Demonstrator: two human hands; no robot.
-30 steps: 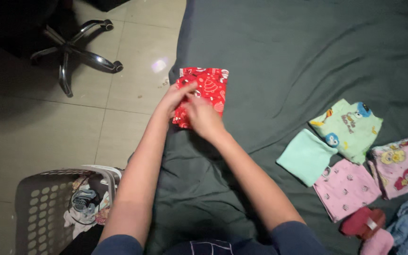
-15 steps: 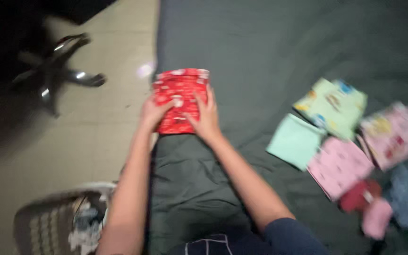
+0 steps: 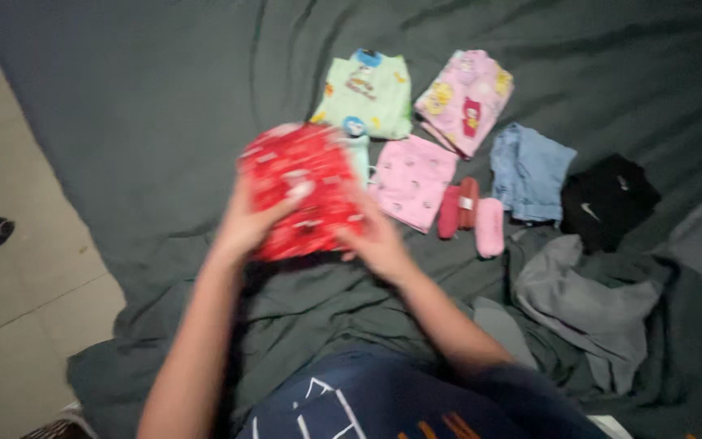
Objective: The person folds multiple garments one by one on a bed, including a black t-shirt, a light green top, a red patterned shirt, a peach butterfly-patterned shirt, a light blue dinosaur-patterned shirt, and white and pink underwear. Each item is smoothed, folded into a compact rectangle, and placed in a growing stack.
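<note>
Both my hands hold a folded red patterned cloth (image 3: 302, 191) above the dark green bedsheet (image 3: 164, 106). My left hand (image 3: 249, 223) grips its left edge with the thumb on top. My right hand (image 3: 379, 240) holds its lower right edge from beneath. The cloth hides part of a folded mint-green garment behind it. The picture is blurred by motion.
Folded clothes lie in rows on the sheet: a light green printed top (image 3: 365, 93), a pink printed top (image 3: 465, 97), pink shorts (image 3: 412, 179), red and pink rolled socks (image 3: 469, 213), a blue garment (image 3: 530, 171), a black one (image 3: 607, 199). A grey cloth (image 3: 587, 297) lies crumpled. Tiled floor (image 3: 10, 268) is left.
I lifted the red cloth off the bed's left edge and carried it right, toward the folded clothes. My view swung right, so the basket and chair left the frame.
</note>
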